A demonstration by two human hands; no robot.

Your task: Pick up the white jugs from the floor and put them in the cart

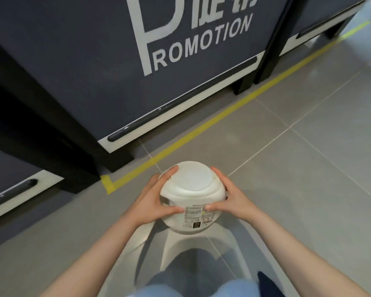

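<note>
You hold the round white plastic jug (pixel 192 196) between both hands: your left hand (pixel 153 200) curls round its left side, your right hand (pixel 230 197) its right, thumbs pressing the near printed label (pixel 196 215), above grey floor tiles (pixel 287 168).

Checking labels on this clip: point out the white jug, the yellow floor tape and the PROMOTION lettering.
white jug (pixel 192 185): head view, rounded end facing the camera.
yellow floor tape (pixel 201 128): head view, middle of long strip.
PROMOTION lettering (pixel 201 42): head view, middle letters.

One white jug (pixel 192 197), lower centre. Two hands: left hand (pixel 153 201), right hand (pixel 230 198). Three dark display panels (pixel 90 67) across top.
</note>
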